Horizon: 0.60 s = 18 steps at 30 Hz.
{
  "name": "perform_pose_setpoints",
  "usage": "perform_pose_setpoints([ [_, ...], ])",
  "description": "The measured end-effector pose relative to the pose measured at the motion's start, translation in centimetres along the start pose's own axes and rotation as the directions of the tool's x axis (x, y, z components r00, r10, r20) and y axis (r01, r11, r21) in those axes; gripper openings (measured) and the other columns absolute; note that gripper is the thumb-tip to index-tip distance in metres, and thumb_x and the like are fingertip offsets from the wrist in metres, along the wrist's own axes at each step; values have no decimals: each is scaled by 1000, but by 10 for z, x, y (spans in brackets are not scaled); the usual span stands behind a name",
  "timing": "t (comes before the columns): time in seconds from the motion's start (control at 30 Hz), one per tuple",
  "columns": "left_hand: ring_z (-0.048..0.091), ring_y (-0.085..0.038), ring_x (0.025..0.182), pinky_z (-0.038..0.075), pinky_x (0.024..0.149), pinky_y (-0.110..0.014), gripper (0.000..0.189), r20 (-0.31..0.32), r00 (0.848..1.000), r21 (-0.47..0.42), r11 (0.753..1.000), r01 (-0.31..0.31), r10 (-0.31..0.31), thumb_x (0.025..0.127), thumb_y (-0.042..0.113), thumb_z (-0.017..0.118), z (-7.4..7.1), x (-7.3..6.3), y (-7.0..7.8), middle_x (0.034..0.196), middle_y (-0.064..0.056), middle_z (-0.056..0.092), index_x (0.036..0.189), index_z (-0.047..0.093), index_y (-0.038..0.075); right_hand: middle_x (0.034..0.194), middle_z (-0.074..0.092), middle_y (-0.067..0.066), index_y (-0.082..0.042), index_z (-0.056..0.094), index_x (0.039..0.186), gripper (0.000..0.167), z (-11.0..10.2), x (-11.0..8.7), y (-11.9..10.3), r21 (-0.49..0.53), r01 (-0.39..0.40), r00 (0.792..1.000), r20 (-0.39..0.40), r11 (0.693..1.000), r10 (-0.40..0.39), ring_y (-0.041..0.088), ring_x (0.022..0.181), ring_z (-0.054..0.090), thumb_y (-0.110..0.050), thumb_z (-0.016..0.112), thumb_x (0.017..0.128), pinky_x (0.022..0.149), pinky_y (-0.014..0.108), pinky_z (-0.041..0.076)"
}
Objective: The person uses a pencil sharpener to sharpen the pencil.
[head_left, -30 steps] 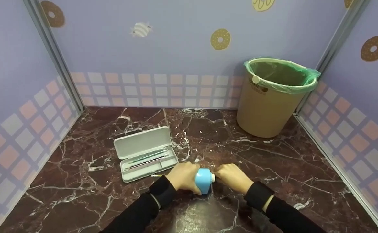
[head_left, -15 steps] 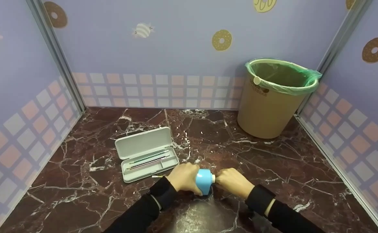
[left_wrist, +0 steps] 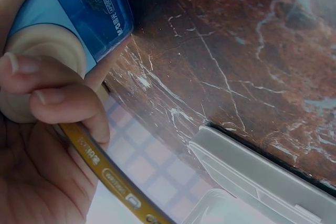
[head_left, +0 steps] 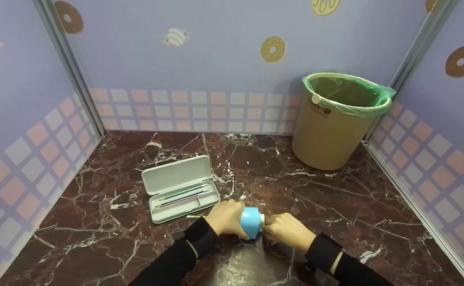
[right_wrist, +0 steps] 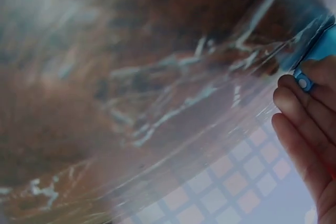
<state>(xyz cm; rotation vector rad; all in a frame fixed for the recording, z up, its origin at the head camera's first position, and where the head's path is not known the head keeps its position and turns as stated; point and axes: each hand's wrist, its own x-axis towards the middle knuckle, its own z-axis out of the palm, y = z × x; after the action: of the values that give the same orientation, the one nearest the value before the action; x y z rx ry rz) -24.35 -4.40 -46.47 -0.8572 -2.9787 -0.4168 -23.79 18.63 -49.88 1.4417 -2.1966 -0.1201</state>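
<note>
Curling round the blue sharpener [head_left: 250,223], the left hand [head_left: 226,217] also has bent fingers on a yellow pencil [left_wrist: 106,172], so one hand does two jobs. The right hand [head_left: 287,229], just beside it, pinches the little blue knob [right_wrist: 303,82] with its fingers bent in close. The sharpener sits between the two hands, low over the bench [head_left: 116,246], and I can't tell if its bottom presses flat. The biggest worry, I think, is twisting: if the right hand pushes the knob harder than the left hand can hold, the whole sharpener could turn or tip. The pencil could slip too, because just a few fingers have it. If it gets bent sideways, the lead might snap; its front end is hidden, so I can't see how far in it goes. The knob is tiny, so a loose pinch could slide off. A finger catching the see-through drawer [left_wrist: 100,19] might pull it out. The pencil case [head_left: 176,174] lies just past the left hand with its lid up, so a bump from that hand might jiggle its pencils [head_left: 185,192].
</note>
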Motion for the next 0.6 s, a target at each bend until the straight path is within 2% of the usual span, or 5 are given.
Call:
perform_pose_setpoints([
  [0.2, 63, -17, 68, 51, 59, -29, 58, 11, 1000, 4, 1000, 10, -10, 54, 44, 97, -2, 1, -1, 80, -2, 69, 90, 66, 10, 68, 65, -10, -19, 65, 71, 24, -12, -2, -4, 86, 30, 1000, -9, 996, -29, 4, 63, 61, -24, 88, 71, 56, 21, 49],
  [0.37, 62, -17, 67, 51, 59, -29, 59, 15, 1000, -8, 1000, 8, -8, 54, 44, 97, -3, 2, -2, 80, -2, 69, 90, 66, 9, 67, 65, -11, -20, 64, 71, 25, -22, -3, -7, 76, 37, 999, -21, 996, -35, 4, 62, 60, -27, 88, 72, 56, 22, 48],
  [0.6, 65, -19, 68, 52, 59, -31, 58, 11, 1000, 9, 1000, -13, 13, 54, 41, 98, -1, 2, 1, 80, -3, 71, 90, 67, 9, 66, 66, -12, -19, 65, 71, 24, -26, -5, -11, 75, 54, 996, -79, 996, -48, 3, 62, 61, -25, 88, 76, 57, 19, 49],
])
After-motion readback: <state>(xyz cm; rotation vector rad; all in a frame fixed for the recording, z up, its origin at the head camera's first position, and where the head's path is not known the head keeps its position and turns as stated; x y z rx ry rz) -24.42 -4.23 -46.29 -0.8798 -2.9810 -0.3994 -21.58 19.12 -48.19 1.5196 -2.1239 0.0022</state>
